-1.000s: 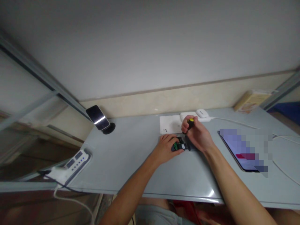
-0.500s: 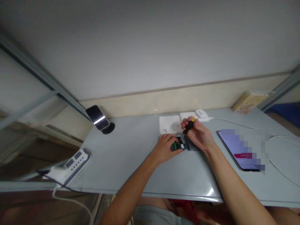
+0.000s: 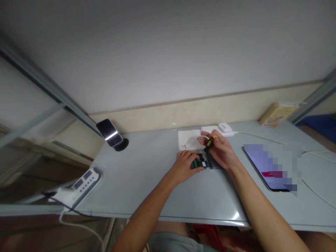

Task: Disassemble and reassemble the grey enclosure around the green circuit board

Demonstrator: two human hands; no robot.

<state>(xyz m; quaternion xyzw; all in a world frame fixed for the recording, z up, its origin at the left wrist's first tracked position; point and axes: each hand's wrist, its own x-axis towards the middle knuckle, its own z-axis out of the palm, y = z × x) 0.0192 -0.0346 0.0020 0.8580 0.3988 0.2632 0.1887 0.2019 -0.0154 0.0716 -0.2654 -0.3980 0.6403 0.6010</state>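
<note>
My left hand rests on the grey desk, its fingers curled over a small black device with a green part, holding it down. My right hand sits just right of it and pinches a small screwdriver with a black and yellow handle. The tool is tilted, its tip pointing down toward the device. Some of my right fingers stretch out past the handle.
A white sheet with tiny parts lies behind my hands, and a white charger with its cable further back. A tablet lies at right, a phone on a stand at left, a power strip on the near left edge, and a tan box at far right.
My right hand has lowered and tilted the screwdriver from upright to slanted, and its fingers have loosened and spread. My left hand has stayed on the device.
</note>
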